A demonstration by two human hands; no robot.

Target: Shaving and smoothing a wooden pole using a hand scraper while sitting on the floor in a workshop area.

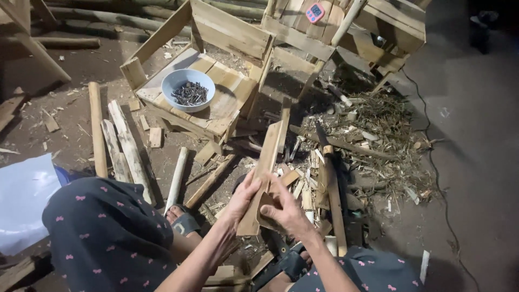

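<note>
A long flat strip of split wood [266, 165] points up and away from me, and both my hands grip its near end. My left hand [241, 197] wraps the strip's left edge. On the right edge sits my right hand [282, 210], with its fingers curled round the lower part. My knees in dark cloth with small pink marks [102, 238] frame the bottom of the view. A sandalled foot [183, 219] rests on the dirt floor below my left forearm.
A small wooden chair [208, 81] stands ahead with a pale blue bowl of dark nails [188, 90] on its seat. Wood sticks [124, 143] lie to the left, and a heap of shavings and offcuts [367, 140] to the right. A pink timer [315, 12] hangs behind.
</note>
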